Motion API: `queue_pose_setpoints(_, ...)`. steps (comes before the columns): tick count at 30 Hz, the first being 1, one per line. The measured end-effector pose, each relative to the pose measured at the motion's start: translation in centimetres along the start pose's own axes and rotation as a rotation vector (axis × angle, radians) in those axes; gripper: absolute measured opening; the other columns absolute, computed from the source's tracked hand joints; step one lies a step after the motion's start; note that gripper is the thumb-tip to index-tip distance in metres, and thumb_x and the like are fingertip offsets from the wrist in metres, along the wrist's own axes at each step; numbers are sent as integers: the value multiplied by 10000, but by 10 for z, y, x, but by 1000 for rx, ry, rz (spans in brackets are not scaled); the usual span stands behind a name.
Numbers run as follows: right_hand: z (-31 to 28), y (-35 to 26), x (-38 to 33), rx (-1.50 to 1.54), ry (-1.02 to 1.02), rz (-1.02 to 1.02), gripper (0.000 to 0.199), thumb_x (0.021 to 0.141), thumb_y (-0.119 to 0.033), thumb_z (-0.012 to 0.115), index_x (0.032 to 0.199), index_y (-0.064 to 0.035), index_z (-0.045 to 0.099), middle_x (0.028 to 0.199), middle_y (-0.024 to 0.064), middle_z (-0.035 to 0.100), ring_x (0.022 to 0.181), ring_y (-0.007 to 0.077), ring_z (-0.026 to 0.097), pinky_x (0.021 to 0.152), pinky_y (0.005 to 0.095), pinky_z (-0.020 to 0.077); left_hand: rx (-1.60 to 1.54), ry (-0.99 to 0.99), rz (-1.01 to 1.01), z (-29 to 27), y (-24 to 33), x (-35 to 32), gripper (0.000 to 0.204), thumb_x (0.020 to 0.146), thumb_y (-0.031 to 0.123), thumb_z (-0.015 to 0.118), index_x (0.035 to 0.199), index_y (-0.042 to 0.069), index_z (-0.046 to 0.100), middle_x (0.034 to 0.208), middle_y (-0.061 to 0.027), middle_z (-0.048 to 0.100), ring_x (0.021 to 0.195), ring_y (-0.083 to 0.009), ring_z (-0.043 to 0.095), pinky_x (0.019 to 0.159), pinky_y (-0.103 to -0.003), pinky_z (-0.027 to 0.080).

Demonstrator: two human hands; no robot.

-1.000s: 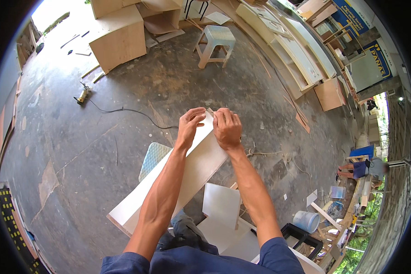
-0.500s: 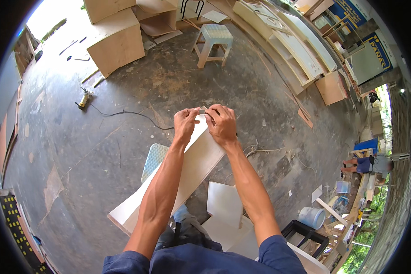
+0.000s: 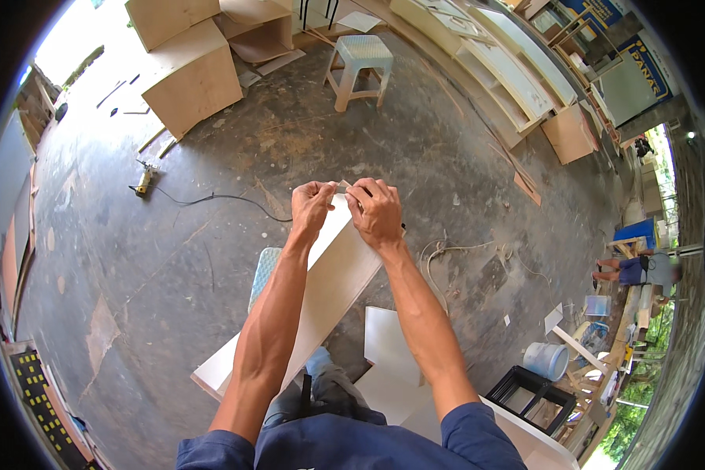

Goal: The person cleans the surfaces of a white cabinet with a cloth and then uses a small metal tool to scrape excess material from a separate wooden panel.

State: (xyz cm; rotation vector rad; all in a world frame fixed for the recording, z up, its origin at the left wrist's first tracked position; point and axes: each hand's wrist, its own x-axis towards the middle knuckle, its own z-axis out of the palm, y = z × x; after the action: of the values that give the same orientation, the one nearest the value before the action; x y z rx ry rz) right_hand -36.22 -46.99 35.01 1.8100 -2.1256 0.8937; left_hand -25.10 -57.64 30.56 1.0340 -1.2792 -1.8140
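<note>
A long white board (image 3: 333,286) lies tilted in front of me, its far end raised between my hands and its near end by my legs. My left hand (image 3: 312,207) and my right hand (image 3: 377,211) are both closed at the board's far end, pinching a thin pale strip (image 3: 343,185) that runs along the top edge. The fingertips of the two hands almost meet over that strip. A small blue-green plastic stool (image 3: 265,269) stands under the board on its left side.
Concrete floor with wood scraps. A power tool (image 3: 142,182) with a black cord lies at left. Plywood cabinet boxes (image 3: 192,78) stand at back left, a white plastic stool (image 3: 358,66) behind, white panels (image 3: 390,345) and a bucket (image 3: 546,360) at right.
Both hands stayed pinched together at the board's far end, with small finger shifts along the strip. The view shifted slightly; the board stays in place.
</note>
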Motion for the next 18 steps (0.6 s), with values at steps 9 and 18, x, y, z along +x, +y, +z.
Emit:
queue_pose_setpoints(9,-1,-2,-1,-13,22,27,102,891,-204,661,941,-123,697,956,-6,620,915,217,590,793,399,455,161,-178,-97,-13,12,21,251,919,216,679,907,-33,705,944,-123,713,895,-193,664,709,-336,546)
queue_pose_setpoints(18,1,-2,-3,-68,22,45,94,887,-205,670,908,-114,684,941,1,609,902,215,593,763,402,458,291,-308,-129,-15,27,35,256,901,231,693,893,-25,710,953,-153,724,945,-237,683,696,-339,534)
